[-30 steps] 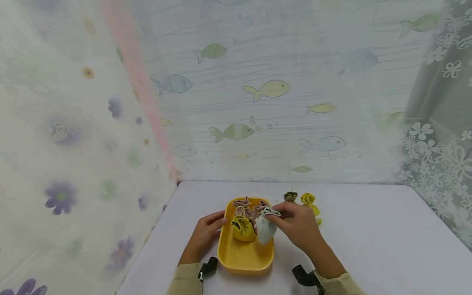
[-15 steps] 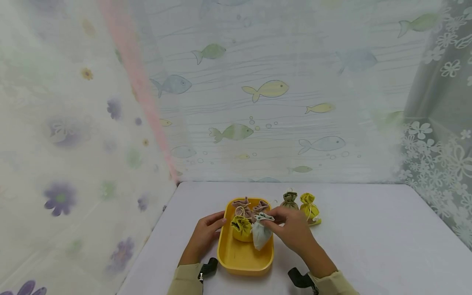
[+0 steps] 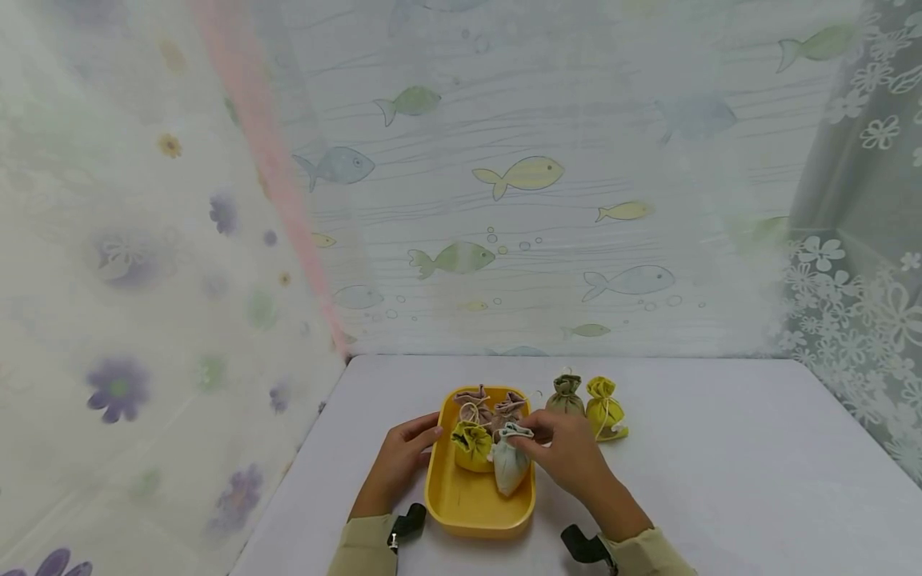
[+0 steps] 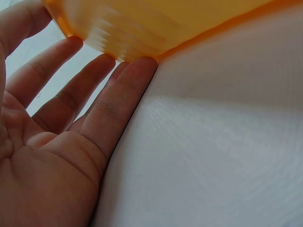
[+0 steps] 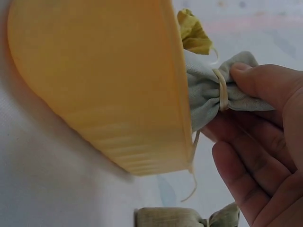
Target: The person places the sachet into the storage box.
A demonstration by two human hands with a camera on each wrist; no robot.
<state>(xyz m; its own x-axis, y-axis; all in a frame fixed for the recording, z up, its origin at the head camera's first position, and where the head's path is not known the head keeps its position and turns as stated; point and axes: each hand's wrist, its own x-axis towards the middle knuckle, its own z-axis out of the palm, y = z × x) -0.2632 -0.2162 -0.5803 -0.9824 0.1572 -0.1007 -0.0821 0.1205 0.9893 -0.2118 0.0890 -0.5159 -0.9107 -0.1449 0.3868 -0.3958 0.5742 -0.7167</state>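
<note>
My right hand [image 3: 572, 452] pinches the gathered neck of a pale blue-grey drawstring pouch [image 3: 511, 468] at the right side of a yellow plastic tray [image 3: 477, 516]. In the right wrist view, thumb and fingers grip the pouch [image 5: 203, 90] above its tied cord, and its lower body is hidden behind the tray wall [image 5: 104, 85]. Straight fingers of my left hand [image 3: 396, 456] touch the tray's left side, as the left wrist view also shows. Inside the tray sit a yellow pouch [image 3: 473, 448] and two mauve pouches [image 3: 471, 397] [image 3: 510, 405] behind it.
To the right of the tray stand an olive pouch [image 3: 566, 394], partly behind my right hand, and a yellow-green pouch [image 3: 605, 410]. All of it is on a white-covered table [image 3: 742, 464]. A fish-print curtain [image 3: 533, 240] hangs at the back, a flowered one [image 3: 144, 320] at the left.
My right hand has shifted left and slightly down, and the pale pouch now hangs lower inside the tray. The olive and yellow-green pouches show more fully. The left hand stays put.
</note>
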